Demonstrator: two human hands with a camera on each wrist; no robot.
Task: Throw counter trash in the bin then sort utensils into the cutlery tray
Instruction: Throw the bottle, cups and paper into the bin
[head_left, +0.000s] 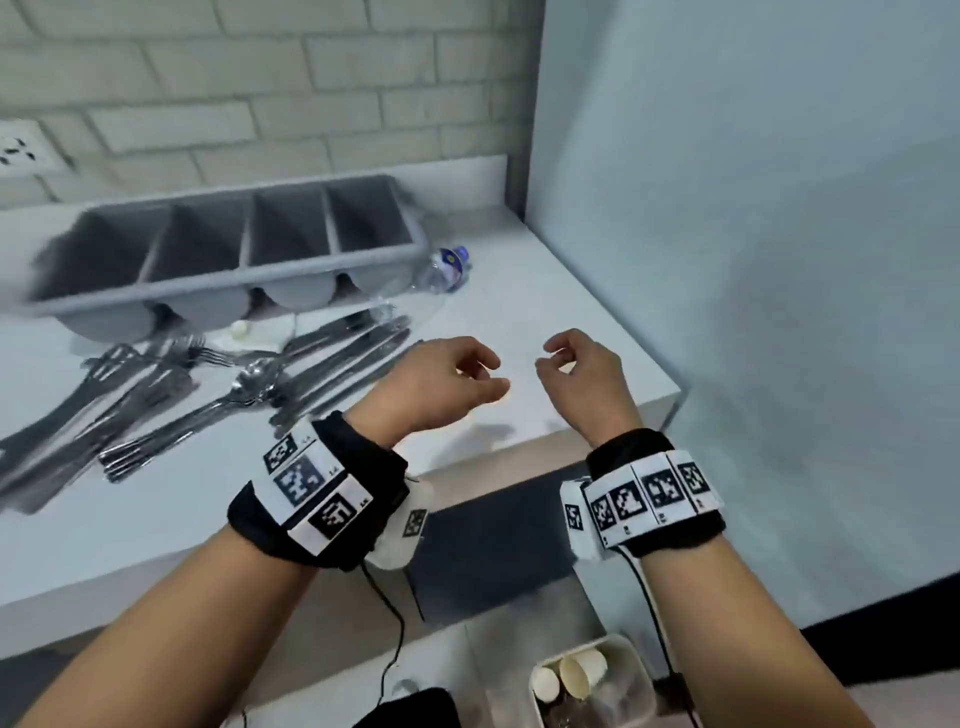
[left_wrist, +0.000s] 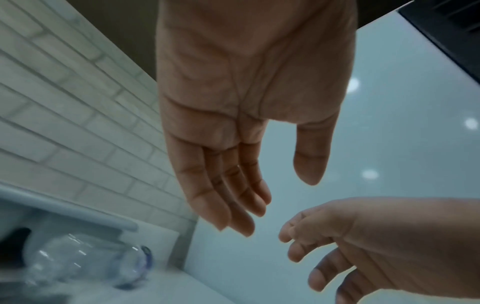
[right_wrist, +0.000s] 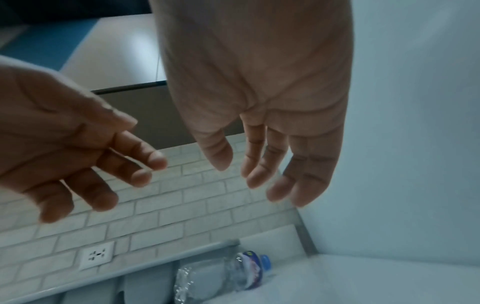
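Note:
Both hands hover empty over the white counter (head_left: 519, 291), a little apart. My left hand (head_left: 467, 374) has relaxed fingers (left_wrist: 233, 205); my right hand (head_left: 566, 358) has loosely curled fingers (right_wrist: 272, 170). Beyond them a crushed clear plastic bottle (head_left: 444, 267) with a blue cap lies against the right end of the grey four-compartment cutlery tray (head_left: 223, 291); the bottle (right_wrist: 221, 273) shows below the right palm. A pile of forks, spoons and knives (head_left: 208, 395) lies in front of the tray. Crumpled white paper (head_left: 249, 332) sits under the tray's front edge.
A small bin (head_left: 592, 686) holding paper cups stands on the floor below the counter's right end. A pale wall (head_left: 753, 260) bounds the counter on the right, a brick-tile wall with a socket (head_left: 26, 150) at the back.

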